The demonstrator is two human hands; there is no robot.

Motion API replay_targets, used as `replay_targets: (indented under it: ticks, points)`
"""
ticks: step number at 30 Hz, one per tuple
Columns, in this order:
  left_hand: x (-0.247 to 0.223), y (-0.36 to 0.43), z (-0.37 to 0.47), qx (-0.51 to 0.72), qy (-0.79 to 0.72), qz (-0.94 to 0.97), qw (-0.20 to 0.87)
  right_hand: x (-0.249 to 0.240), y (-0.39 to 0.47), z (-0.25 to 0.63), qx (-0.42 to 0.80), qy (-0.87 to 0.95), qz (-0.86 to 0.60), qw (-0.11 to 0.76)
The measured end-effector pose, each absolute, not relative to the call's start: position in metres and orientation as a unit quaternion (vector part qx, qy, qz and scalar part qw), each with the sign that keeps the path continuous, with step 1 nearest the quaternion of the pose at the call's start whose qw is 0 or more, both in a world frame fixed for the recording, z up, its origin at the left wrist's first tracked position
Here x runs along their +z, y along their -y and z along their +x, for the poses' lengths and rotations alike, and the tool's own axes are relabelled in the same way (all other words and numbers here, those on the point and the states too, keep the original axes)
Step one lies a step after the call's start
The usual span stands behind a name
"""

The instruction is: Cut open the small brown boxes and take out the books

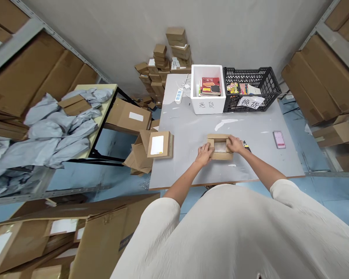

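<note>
A small open cardboard box (222, 156) lies on the grey table (186, 170), its flaps spread and something pale inside that I cannot make out. My left hand (204, 155) grips the box's left side, with a ring on one finger. On the opposite side my right hand (235, 145) holds the right flap between thumb and fingers. Just beyond that hand sits a black and yellow object (246, 146), partly hidden by my wrist.
A closed box with a white label (160, 145) stands at the table's left edge. Behind are a white foam bin (208, 104) and a black crate (267, 91) holding books. A pink phone (279, 139) lies right; a power strip (178, 96) is back left.
</note>
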State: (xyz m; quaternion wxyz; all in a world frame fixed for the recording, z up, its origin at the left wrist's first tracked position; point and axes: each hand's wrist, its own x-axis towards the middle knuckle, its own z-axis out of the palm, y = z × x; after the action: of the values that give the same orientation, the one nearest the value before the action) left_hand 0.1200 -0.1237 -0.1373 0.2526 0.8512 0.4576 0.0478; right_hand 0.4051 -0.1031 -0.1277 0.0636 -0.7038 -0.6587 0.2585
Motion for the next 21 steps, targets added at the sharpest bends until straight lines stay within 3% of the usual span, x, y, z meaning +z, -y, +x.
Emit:
replay_targets:
  ticks: [12, 21]
  points:
    - [-0.13, 0.117, 0.13, 0.038, -0.44, 0.871, 0.216, -0.135, 0.113, 0.382, 0.211, 0.657, -0.723, 0.018]
    - [-0.128, 0.117, 0.103, 0.07, -0.54, 0.823, 0.161, -0.136, 0.113, 0.377, 0.207, 0.651, -0.73, 0.029]
